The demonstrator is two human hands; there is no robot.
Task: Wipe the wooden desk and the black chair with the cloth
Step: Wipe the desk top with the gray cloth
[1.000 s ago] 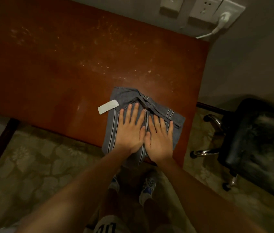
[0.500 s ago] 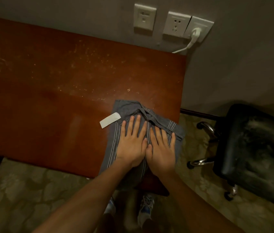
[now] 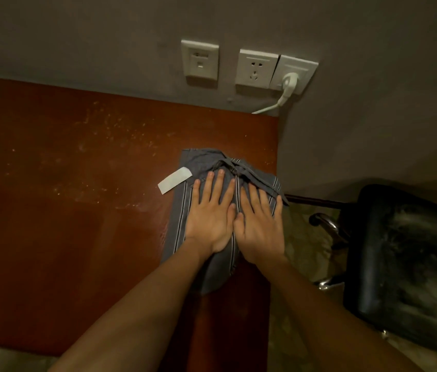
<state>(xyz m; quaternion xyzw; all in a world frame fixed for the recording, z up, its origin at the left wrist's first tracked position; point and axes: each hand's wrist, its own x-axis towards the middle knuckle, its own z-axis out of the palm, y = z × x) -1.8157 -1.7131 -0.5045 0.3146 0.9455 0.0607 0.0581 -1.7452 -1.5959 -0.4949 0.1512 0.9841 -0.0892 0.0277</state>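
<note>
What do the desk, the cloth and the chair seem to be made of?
Desk: reddish-brown wood or veneer, smooth and faintly glossy; dust specks sit on top. Cloth: thin woven fabric, grey with stripes; it creases and bunches. Chair: black leather or vinyl, which I cannot tell; its surface shows a dull sheen.

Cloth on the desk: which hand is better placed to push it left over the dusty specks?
Probably the left hand: it presses the cloth nearer the specks; the right hand sits by the right desk edge.

The reddish-brown wooden table (image 3: 77,237), speckled with pale dust, carries a grey striped cloth (image 3: 201,162) near its right edge, its white tag (image 3: 174,179) lying flat on the wood.
</note>
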